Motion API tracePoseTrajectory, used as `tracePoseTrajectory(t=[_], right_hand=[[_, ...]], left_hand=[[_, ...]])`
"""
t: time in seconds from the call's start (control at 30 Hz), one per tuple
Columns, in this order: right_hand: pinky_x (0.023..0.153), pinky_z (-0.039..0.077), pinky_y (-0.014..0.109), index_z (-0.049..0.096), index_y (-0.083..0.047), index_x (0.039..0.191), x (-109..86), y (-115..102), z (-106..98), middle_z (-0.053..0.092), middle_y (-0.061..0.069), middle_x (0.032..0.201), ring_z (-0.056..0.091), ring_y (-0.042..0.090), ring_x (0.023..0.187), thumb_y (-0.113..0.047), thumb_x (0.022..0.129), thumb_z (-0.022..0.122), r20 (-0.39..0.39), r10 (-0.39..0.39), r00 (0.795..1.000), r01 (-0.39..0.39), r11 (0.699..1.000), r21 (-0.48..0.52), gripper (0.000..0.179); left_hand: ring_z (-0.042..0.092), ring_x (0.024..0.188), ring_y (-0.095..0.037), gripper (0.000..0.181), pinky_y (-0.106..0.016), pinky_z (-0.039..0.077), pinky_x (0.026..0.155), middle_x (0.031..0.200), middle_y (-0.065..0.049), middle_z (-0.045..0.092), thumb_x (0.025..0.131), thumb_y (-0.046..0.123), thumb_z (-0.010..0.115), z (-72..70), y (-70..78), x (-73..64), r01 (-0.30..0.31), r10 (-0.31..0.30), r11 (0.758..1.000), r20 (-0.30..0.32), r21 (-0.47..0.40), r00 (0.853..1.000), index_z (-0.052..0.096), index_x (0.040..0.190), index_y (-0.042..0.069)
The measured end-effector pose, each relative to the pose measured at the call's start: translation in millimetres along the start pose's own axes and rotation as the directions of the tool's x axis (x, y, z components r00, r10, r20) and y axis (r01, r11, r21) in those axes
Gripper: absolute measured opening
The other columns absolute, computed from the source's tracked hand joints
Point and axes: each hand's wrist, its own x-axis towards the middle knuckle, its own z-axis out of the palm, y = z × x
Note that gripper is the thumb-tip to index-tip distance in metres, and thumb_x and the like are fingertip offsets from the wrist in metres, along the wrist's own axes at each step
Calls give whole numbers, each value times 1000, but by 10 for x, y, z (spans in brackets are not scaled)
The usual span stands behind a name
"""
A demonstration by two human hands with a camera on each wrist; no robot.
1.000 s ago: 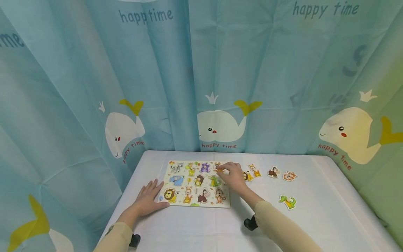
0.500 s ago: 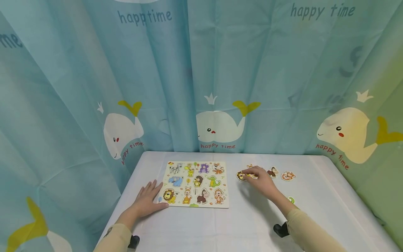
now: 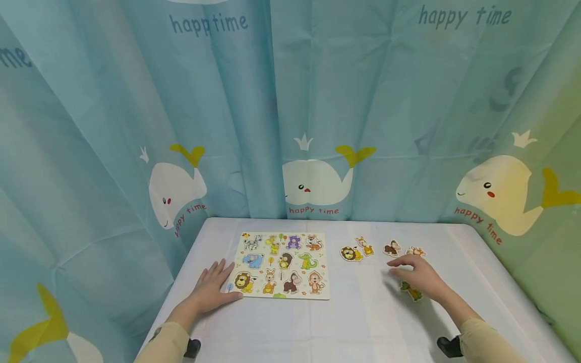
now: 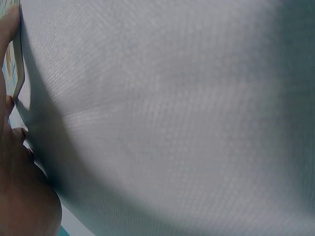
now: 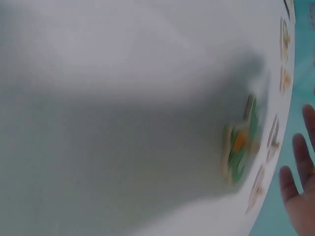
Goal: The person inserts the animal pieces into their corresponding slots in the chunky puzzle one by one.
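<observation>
My left hand (image 3: 211, 290) lies with fingers spread at the left edge of an animal puzzle board (image 3: 326, 294), thumb at its near left corner. My right hand (image 3: 417, 275) hovers over the table to the right, fingers loosely extended, holding nothing. Beneath it is a green crocodile piece (image 3: 410, 293), partly covered by the hand; in the right wrist view the crocodile piece (image 5: 239, 150) looks blurred. Just beyond the fingers lie a brown gorilla piece (image 3: 392, 247) and an orange animal piece (image 3: 415, 250), the latter partly hidden.
A lion piece (image 3: 350, 253) and a kangaroo piece (image 3: 364, 246) lie close together right of the board. The white table (image 3: 290, 333) ends at a blue curtain (image 3: 317, 116) behind. Several animal figures show on the board.
My right hand has moved from the board's upper right corner, past the lion and kangaroo pieces, to above the crocodile piece. My left hand has stayed put.
</observation>
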Motion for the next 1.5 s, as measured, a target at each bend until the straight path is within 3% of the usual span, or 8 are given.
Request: tracePoseTrajectory(t=[0.2, 0.47, 0.7, 1.5], right_hand=[[98, 45, 68, 79, -13, 108, -149, 132, -120, 64, 24, 130, 51, 52, 127, -29, 91, 79, 52, 15, 999, -13, 999, -44, 23], [92, 44, 61, 81, -22, 94, -248, 262, -170, 72, 2, 106, 60, 40, 110, -27, 84, 83, 36, -22, 999, 28, 987, -160, 12], [90, 40, 60, 80, -20, 94, -308, 354, -165, 69, 11, 113, 54, 41, 110, -28, 80, 87, 25, 25, 999, -22, 991, -135, 17], [90, 35, 67, 79, -20, 93, -323, 477, -162, 65, 18, 119, 48, 50, 115, -28, 81, 87, 5, 46, 999, -46, 992, -117, 17]], left_hand=[[9, 153, -47, 105, -64, 4, 123, 166, -25, 20, 81, 63, 76, -5, 0, -13, -5, 5, 1000, 2, -15, 1000, 35, 160, 7], [8, 154, -46, 105, -63, 3, 123, 167, -24, 19, 81, 65, 75, 24, -40, -1, -6, 6, 1000, 4, -2, 1000, 34, 160, 8], [8, 154, -46, 105, -63, 4, 123, 166, -24, 20, 81, 65, 74, 25, -30, -1, -2, 2, 1000, 3, 3, 1000, 34, 160, 8], [8, 154, -46, 105, -63, 3, 123, 167, -24, 18, 82, 63, 75, 4, -1, 13, 4, -4, 1000, 14, 2, 1000, 33, 160, 8]])
